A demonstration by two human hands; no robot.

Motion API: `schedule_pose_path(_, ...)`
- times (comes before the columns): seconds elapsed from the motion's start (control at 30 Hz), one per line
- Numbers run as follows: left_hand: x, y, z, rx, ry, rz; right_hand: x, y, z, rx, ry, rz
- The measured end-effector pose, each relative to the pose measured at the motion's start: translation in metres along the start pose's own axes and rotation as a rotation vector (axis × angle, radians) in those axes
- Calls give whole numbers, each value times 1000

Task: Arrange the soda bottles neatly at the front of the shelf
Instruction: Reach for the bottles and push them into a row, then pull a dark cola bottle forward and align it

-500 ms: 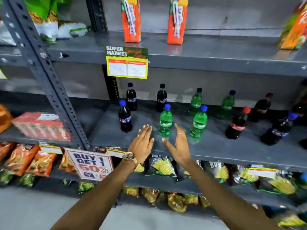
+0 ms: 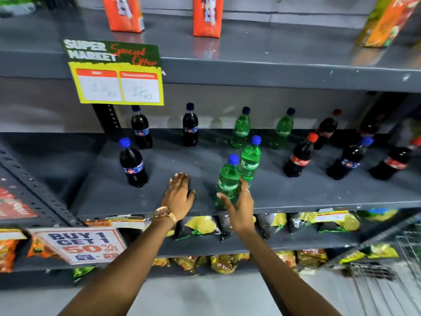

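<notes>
Several soda bottles stand scattered on the grey middle shelf (image 2: pixel 193 160). Dark blue-capped ones are at the left (image 2: pixel 133 165) and at the back (image 2: pixel 190 126). Green ones stand at the back (image 2: pixel 240 128) and mid-shelf (image 2: pixel 250 158). Red-capped colas (image 2: pixel 299 159) and more dark bottles (image 2: pixel 348 160) stand to the right. My right hand (image 2: pixel 239 206) wraps around the lower part of a green bottle (image 2: pixel 227 176) near the shelf's front edge, thumb in front and fingers behind. My left hand (image 2: pixel 180 195), with a watch on the wrist, rests flat and open on the shelf to the left of it.
The upper shelf carries orange cartons (image 2: pixel 124 12) and a yellow price sign (image 2: pixel 116 71) hanging from its edge. Snack bags (image 2: pixel 198 226) fill the shelves below, beside a "Buy 1 Get 1" sign (image 2: pixel 79 244). A wire basket (image 2: pixel 387 270) is at the lower right.
The view has moved closer to the shelf. My right hand has taken hold of a green bottle, which now stands nearer the front edge. My left hand has settled flat on the shelf.
</notes>
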State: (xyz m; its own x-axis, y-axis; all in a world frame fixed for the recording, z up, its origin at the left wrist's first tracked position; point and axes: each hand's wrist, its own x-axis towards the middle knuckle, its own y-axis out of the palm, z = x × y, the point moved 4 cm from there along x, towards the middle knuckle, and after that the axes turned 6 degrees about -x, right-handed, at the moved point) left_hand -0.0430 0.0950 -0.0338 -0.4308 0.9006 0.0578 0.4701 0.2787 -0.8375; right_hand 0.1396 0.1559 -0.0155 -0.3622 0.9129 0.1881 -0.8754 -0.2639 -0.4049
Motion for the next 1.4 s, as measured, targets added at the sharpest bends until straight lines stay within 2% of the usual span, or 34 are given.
schedule_pose_path(0.23, 17, 19, -21, -24, -72, -99, 16, -98, -44, -39, 78, -189)
schedule_pose_path(0.5, 33, 39, -39, 83, -175, -154, 91, -111, -57, -98, 24, -109)
schedule_pose_path(0.67, 35, 40, -40, 149, -183, -130, 97, -111, -66, -12, 17, -78)
schedule_pose_path(0.77, 36, 41, -40, 169, -197, -125, 67, -129, -92, 117, 98, -184)
schedule_pose_path(0.83, 36, 42, -38, 183, -197, -121, 53, -156, -105, 156, 115, -312)
schedule_pose_path(0.97, 38, 45, -36, 207, -199, -109, 85, -233, -126, -55, 175, -633)
schedule_pose_path(1.07, 38, 45, -35, 211, -191, -112, 122, -266, -145, -109, 280, -592)
schedule_pose_path(1.2, 37, 43, -35, 204, -194, -100, 149, -283, -163, -74, 300, -460)
schedule_pose_path(1.4, 37, 43, -36, 203, -196, -92, 107, -271, -161, -74, 222, -363)
